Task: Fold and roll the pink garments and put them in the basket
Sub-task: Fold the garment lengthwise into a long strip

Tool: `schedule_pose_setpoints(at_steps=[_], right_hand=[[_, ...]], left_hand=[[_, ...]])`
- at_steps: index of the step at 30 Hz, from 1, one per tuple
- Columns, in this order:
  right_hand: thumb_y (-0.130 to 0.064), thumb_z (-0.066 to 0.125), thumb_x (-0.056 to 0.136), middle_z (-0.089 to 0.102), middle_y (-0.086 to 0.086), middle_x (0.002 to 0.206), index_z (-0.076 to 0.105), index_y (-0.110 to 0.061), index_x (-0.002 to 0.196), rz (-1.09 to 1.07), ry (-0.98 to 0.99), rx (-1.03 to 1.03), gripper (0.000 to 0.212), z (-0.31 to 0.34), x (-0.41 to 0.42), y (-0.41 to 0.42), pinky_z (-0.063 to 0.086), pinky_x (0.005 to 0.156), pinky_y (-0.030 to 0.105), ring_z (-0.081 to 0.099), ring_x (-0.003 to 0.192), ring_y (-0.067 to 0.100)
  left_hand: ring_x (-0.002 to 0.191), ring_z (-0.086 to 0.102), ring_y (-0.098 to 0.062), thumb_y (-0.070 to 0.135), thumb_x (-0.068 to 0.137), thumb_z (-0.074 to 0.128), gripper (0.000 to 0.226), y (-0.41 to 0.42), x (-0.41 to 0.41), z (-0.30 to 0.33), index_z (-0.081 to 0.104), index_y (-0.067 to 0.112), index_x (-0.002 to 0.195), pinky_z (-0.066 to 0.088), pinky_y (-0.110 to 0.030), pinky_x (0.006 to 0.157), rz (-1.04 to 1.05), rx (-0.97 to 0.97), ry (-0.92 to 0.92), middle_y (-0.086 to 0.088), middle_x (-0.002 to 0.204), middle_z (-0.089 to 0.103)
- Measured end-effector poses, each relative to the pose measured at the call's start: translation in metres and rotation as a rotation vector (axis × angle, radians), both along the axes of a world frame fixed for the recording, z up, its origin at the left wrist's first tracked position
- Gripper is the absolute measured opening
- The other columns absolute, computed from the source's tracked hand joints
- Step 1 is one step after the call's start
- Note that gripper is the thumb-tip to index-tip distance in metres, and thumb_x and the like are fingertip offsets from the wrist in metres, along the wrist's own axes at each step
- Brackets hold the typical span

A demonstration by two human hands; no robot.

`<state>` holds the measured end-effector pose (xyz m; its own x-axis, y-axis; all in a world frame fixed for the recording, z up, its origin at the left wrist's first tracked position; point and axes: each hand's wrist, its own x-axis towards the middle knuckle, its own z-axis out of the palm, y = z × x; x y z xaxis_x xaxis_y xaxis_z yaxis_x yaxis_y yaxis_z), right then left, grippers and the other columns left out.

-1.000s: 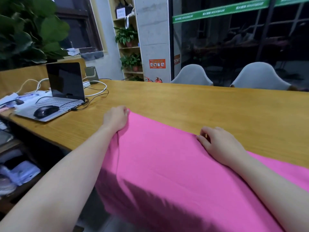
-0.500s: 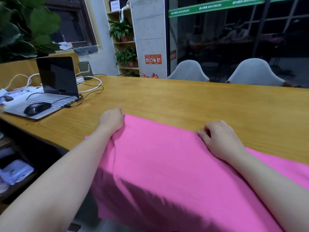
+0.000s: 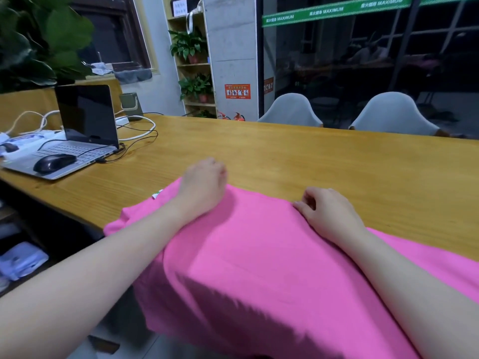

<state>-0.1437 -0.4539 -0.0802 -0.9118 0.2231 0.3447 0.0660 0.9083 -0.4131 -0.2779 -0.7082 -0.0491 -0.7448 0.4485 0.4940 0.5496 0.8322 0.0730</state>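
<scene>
While pink garment [image 3: 259, 255] drapes off table [image 3: 311, 161] | both hands' fingers pinch far edge

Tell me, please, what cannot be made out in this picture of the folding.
Head view only:
- Basket: nowhere in frame.
- Pink garment: its lower part is cut off by the bottom edge; its type is unclear.
- Left hand: blurred, fingertips curled out of sight, so its grip is uncertain.
- Right hand: fingers curl at the far hem; the pinch itself is hidden.
- Small tag: too small to read.
</scene>
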Motion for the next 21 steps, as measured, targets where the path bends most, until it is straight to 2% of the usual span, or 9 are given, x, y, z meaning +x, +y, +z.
schedule_pose_setpoints(at_steps=[2,4,5,6,8,11,14,19,21], right_hand=[[-0.042,0.064,0.095,0.069,0.006,0.083,0.051,-0.024,0.074,0.005,0.000,0.001,0.030,0.000,-0.001,0.001,0.035,0.066,0.037,0.062,0.088,0.034],[-0.042,0.064,0.095,0.067,0.005,0.082,0.050,-0.024,0.072,0.017,-0.003,-0.009,0.031,0.000,0.000,0.002,0.035,0.066,0.038,0.061,0.088,0.034],[-0.041,0.064,0.095,0.067,0.004,0.081,0.050,-0.024,0.072,0.021,-0.005,-0.012,0.032,0.000,0.000,0.003,0.034,0.066,0.037,0.061,0.088,0.034],[-0.041,0.064,0.095,0.067,0.004,0.081,0.051,-0.024,0.073,0.025,-0.006,-0.009,0.031,0.000,0.000,0.004,0.033,0.066,0.037,0.061,0.088,0.034],[-0.042,0.064,0.095,0.067,0.004,0.080,0.053,-0.023,0.074,0.032,-0.009,-0.013,0.030,-0.001,-0.001,0.007,0.034,0.066,0.037,0.060,0.086,0.034],[-0.043,0.065,0.094,0.064,0.000,0.076,0.052,-0.024,0.072,0.043,-0.019,-0.027,0.031,-0.005,-0.003,0.008,0.039,0.066,0.038,0.059,0.082,0.032],[-0.042,0.067,0.093,0.062,-0.004,0.075,0.056,-0.025,0.075,0.052,-0.007,-0.041,0.027,-0.005,-0.002,0.010,0.038,0.065,0.036,0.056,0.079,0.026],[-0.033,0.071,0.089,0.056,-0.007,0.081,0.060,-0.023,0.086,0.081,0.117,0.070,0.015,0.008,0.012,0.000,0.037,0.068,0.035,0.052,0.080,0.020],[-0.031,0.069,0.090,0.058,-0.006,0.085,0.062,-0.024,0.088,0.069,0.092,0.123,0.010,0.018,0.030,-0.004,0.040,0.067,0.036,0.056,0.083,0.021]], left_hand=[[0.126,0.054,-0.034,0.031,0.106,0.046,0.035,0.031,0.052,0.001,0.066,0.009,0.125,0.037,-0.037,0.107,-0.275,-0.012,-0.217,-0.014,0.129,0.062],[0.152,0.026,-0.022,0.043,0.108,0.036,0.055,0.049,0.098,-0.007,0.040,0.013,0.154,0.013,-0.028,0.124,-0.411,-0.139,-0.345,-0.009,0.163,0.033],[0.156,0.014,-0.017,0.049,0.108,0.032,0.061,0.051,0.110,-0.014,0.027,0.017,0.160,0.005,-0.029,0.126,-0.424,-0.208,-0.378,-0.003,0.169,0.019],[0.157,0.007,-0.013,0.054,0.107,0.029,0.065,0.048,0.114,-0.021,0.019,0.021,0.163,0.002,-0.031,0.127,-0.409,-0.258,-0.400,0.001,0.171,0.011],[0.156,0.003,-0.008,0.063,0.104,0.028,0.072,0.031,0.096,-0.026,0.014,0.025,0.164,0.001,-0.033,0.128,-0.346,-0.280,-0.425,0.005,0.171,0.007],[0.156,0.007,-0.012,0.069,0.099,0.033,0.083,-0.014,0.032,-0.022,0.016,0.019,0.163,0.005,-0.031,0.127,-0.097,-0.216,-0.467,0.000,0.171,0.009],[0.157,0.010,-0.017,0.080,0.093,0.030,0.098,-0.052,-0.016,-0.022,0.019,0.011,0.162,0.009,-0.033,0.127,0.136,-0.191,-0.430,-0.005,0.170,0.012],[0.157,0.007,-0.019,0.081,0.092,0.023,0.102,-0.057,-0.026,-0.027,0.014,0.007,0.162,0.006,-0.033,0.127,0.128,-0.201,-0.438,-0.010,0.170,0.008],[0.157,0.007,-0.019,0.080,0.093,0.023,0.100,-0.057,-0.025,-0.027,0.014,0.009,0.162,0.005,-0.033,0.126,0.114,-0.186,-0.449,-0.010,0.170,0.009]])
